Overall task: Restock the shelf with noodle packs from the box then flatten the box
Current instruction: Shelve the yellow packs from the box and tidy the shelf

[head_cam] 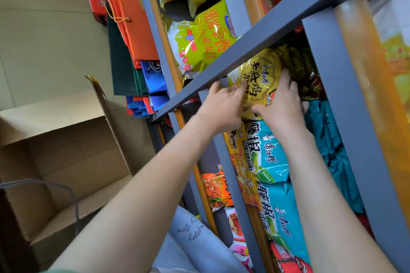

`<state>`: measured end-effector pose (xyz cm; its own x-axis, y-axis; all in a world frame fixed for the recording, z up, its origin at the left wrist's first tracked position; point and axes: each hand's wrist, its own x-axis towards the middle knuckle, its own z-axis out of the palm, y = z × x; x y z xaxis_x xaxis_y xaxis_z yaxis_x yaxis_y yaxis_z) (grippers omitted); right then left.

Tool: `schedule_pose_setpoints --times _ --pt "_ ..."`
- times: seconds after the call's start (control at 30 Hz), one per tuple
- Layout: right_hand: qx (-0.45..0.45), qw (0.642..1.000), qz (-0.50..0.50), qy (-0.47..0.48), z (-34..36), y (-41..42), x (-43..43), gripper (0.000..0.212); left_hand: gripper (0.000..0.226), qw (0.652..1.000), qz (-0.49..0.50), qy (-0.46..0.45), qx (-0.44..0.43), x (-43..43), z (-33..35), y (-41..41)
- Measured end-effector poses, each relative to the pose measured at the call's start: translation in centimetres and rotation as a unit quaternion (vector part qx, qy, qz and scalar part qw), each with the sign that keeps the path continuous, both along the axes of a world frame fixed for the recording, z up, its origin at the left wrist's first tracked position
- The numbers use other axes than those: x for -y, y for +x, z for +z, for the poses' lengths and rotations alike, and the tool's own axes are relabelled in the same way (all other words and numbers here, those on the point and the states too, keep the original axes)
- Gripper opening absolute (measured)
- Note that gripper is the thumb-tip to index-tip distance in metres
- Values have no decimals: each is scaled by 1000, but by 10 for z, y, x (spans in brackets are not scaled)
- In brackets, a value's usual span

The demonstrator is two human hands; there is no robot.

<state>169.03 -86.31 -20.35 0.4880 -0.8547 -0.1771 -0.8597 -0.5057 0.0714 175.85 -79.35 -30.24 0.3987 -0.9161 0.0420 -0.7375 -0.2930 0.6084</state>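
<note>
Shelf bar [255,43] fronts yel. pack [259,77] (teal pks [273,153] below).

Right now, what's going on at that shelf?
A person is restocking. The left hand and right hand both press on a yellow noodle pack in the grey shelf, next to the teal noodle packs. The cardboard box stands open at the left, not yet flattened. The part of its inside in view shows no packs.
</note>
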Motion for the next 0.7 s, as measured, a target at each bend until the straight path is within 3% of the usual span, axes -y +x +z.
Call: schedule_pose_setpoints --times 0.1,0.3,0.5,0.7 --pt "-4 1000 31 -3 -2 6 -3 102 65 996 57 2 69 -4 -7 11" --pt "-21 997 76 1 -9 7 1 102 59 983 133 37 120 4 -4 -1" --pt "2 997 65 -29 -16 1 4 100 39 983 147 67 88 12 4 -12" --pt "-13 989 94 -112 -26 -9 -3 97 38 990 125 37 44 3 -3 -17"
